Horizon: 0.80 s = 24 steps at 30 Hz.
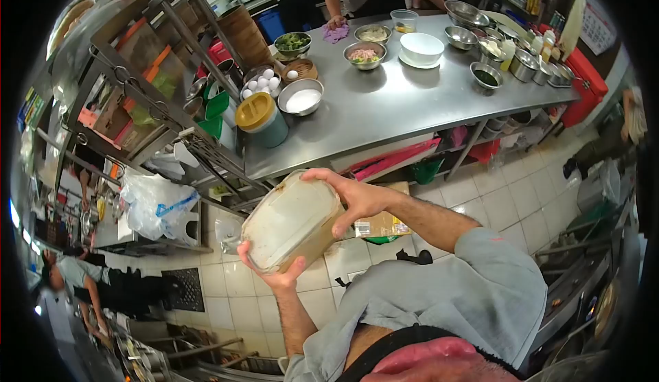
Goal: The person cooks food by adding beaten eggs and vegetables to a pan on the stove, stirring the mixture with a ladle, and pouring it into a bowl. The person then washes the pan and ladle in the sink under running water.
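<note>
Between my hands is a rectangular plastic food container (295,214) with rounded corners and a whitish, stained top face. It is held tilted in the air, in front of the steel table. My left hand (278,273) grips its near left end, thumb on the side wall. At the far right end, my right hand (353,200) is wrapped over the edge with the thumb along the side. What the container holds cannot be made out.
On the steel table (412,121) stand a yellow-lidded tub (261,118), a bowl of white powder (301,98), eggs (259,83) and several other bowls. A wire shelf rack (165,114) rises at left. A co-worker's hand (336,22) rests by a purple cloth (336,34).
</note>
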Each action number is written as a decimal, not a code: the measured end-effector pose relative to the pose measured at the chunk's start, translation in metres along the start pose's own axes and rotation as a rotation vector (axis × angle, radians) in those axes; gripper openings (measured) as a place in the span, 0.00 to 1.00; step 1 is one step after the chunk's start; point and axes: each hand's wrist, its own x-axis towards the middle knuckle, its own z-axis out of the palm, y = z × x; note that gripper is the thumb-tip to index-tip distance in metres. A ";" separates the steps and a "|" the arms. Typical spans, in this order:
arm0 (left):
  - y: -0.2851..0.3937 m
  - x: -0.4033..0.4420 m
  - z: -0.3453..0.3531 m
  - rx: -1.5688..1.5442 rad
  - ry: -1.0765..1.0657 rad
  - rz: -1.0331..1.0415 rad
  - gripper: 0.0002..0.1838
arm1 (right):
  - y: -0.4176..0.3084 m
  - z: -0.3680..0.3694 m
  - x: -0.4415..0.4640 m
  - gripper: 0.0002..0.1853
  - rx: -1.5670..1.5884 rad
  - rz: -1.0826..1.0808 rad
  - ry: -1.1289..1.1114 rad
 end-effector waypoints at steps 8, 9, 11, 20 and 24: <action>-0.010 0.085 -0.080 -0.112 -0.097 0.040 0.57 | 0.008 0.044 0.086 0.53 0.019 -0.014 0.151; -0.012 0.090 -0.082 -0.112 -0.103 0.071 0.57 | 0.002 0.044 0.091 0.54 -0.030 -0.004 0.124; -0.016 0.104 -0.094 -0.092 -0.066 0.115 0.55 | 0.003 0.037 0.100 0.55 -0.080 0.009 0.098; 0.031 0.244 -0.333 0.210 0.247 0.545 0.39 | 0.079 0.030 0.155 0.37 0.213 0.004 0.471; -0.003 0.351 -0.593 0.058 0.548 0.462 0.26 | 0.137 0.060 0.196 0.24 0.244 0.027 0.771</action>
